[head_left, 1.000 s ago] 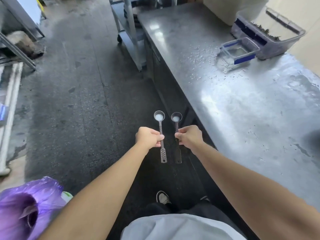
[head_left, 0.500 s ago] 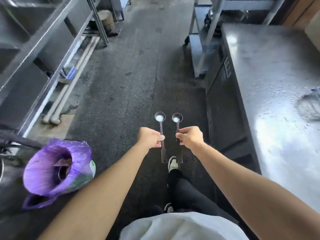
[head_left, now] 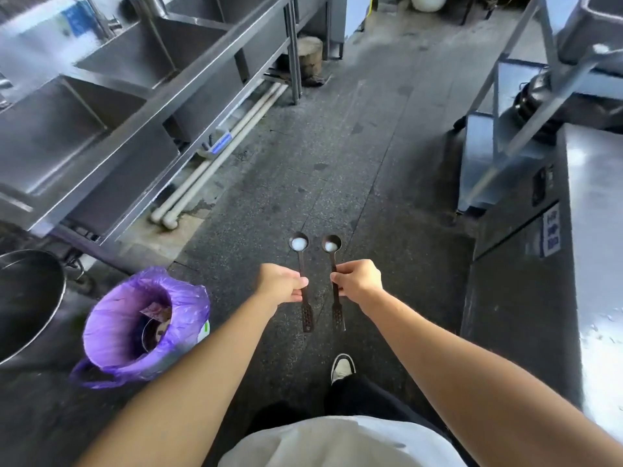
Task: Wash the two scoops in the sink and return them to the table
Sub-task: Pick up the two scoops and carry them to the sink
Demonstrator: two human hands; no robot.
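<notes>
View change: a second ago the steel table [head_left: 596, 230] filled the right half of the head view, with two plastic tubs on it; now only its near edge shows at the far right, the tubs are out of view, and the sink [head_left: 67, 129] basins have come in at upper left
Meaning for task: judged as the carry leg from table to sink; washing not yet begun, return to table still to come
Grip across the three frames: unchanged; both hands hold the same spots on the handles, scoops side by side as before
Left hand [head_left: 281, 284]: fingers curled round the stem of the left scoop [head_left: 302, 281], thumb laid along the top; holds mid-handle
Right hand [head_left: 357, 281]: fingers curled round the stem of the right scoop [head_left: 334, 281], thumb pressing from the inner side; holds mid-handle
Scoop location: both in the air in front of the body, over the dark floor [head_left: 337, 146], between sink and table, touching neither
Scoop spacing: near each other, apart, not touching
Long axis: each runs away from the body, roughly parallel to the other and close to level
Pointing: round bowls forward and face up; flat perforated handle ends back toward the body
Bowl contents: a pale patch in each bowl; residue, liquid or glare, cannot tell
Nearby: purple-lined bin [head_left: 141, 325] at lower left, large steel pot [head_left: 27, 298] beside it
Next, judged: turn left to the basins, keeping the bowls level
</notes>
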